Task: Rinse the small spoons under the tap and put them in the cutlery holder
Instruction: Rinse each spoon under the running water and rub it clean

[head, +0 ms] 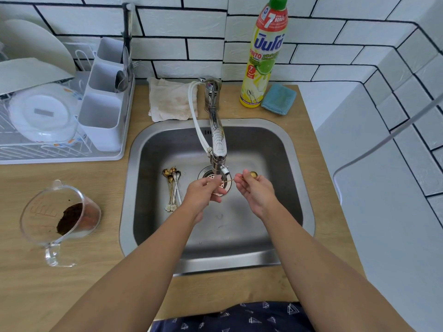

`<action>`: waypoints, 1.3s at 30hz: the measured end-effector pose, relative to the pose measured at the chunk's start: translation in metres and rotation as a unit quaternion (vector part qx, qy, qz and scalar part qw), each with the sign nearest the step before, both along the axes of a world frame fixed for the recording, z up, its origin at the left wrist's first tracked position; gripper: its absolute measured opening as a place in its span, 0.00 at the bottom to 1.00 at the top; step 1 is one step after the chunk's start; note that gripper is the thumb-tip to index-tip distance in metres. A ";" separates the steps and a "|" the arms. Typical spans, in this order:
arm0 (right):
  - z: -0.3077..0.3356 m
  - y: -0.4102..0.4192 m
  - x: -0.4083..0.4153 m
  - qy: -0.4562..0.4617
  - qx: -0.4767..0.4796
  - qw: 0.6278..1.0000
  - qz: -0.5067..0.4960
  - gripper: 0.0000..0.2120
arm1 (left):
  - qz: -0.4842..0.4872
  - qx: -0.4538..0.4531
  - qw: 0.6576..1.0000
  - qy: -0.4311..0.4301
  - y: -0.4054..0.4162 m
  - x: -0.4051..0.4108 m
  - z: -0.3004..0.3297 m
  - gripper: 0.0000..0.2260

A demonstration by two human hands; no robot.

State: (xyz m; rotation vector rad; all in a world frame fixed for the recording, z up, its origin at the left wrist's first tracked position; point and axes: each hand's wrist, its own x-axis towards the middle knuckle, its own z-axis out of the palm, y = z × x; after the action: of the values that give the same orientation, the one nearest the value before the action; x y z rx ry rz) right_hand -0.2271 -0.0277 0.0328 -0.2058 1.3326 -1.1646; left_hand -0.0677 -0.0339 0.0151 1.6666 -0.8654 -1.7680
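Observation:
Both hands hold one small gold spoon (pixel 253 174) level over the sink drain, just below the tap spout (pixel 221 167). My right hand (pixel 255 191) pinches it near the bowl, which pokes out above the fingers. My left hand (pixel 203 194) pinches the thin handle's other end. Several more small gold spoons (pixel 172 185) lie bunched on the sink floor to the left of the drain. The white cutlery holder (pixel 103 111) with three compartments stands at the dish rack's right side; its far compartment holds larger steel cutlery. I cannot see water running.
The steel sink (pixel 282 144) is set in a wooden counter. A dish rack (pixel 36 149) with plates stands at left, a glass jug (pixel 60 219) with brown residue at front left. A cloth (pixel 167 101), detergent bottle (pixel 263 68) and blue sponge (pixel 279 99) sit behind the sink.

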 end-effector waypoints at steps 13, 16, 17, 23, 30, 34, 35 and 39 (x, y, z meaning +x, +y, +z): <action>0.002 0.001 0.001 -0.020 -0.029 0.999 0.019 0.04 | 0.049 0.002 0.999 -0.009 -0.003 -0.006 0.007 0.14; 0.003 -0.001 -0.009 -0.042 -0.042 0.998 0.004 0.03 | -0.030 -0.079 0.996 -0.018 -0.002 -0.001 0.007 0.10; 0.003 -0.002 -0.012 -0.040 -0.039 0.998 -0.005 0.02 | -0.075 -0.103 0.991 -0.041 -0.001 0.001 0.008 0.08; 0.003 -0.008 -0.003 -0.029 -0.018 0.999 -0.016 0.03 | -0.065 -0.090 0.991 -0.077 0.003 -0.001 0.006 0.15; -0.001 -0.007 -0.006 -0.016 -0.017 0.999 -0.033 0.05 | -0.086 -0.013 0.993 0.081 0.006 0.007 0.011 0.05; -0.001 -0.006 -0.001 -0.022 -0.013 0.999 0.031 0.06 | -0.066 -0.019 0.998 0.008 0.006 0.013 0.009 0.12; -0.001 -0.006 0.001 -0.018 -0.010 0.998 0.059 0.05 | -0.049 -0.024 0.998 -0.014 0.006 0.013 0.009 0.15; 0.000 -0.010 0.004 0.011 -0.013 0.997 0.080 0.08 | -0.110 -0.036 0.993 0.010 0.011 0.015 0.013 0.15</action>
State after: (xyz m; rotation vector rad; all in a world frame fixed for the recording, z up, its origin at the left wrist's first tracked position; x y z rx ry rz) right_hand -0.2228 -0.0374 0.0325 -0.3390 1.2953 -1.0469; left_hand -0.0532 -0.0228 0.0282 1.5542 -1.1273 -1.8710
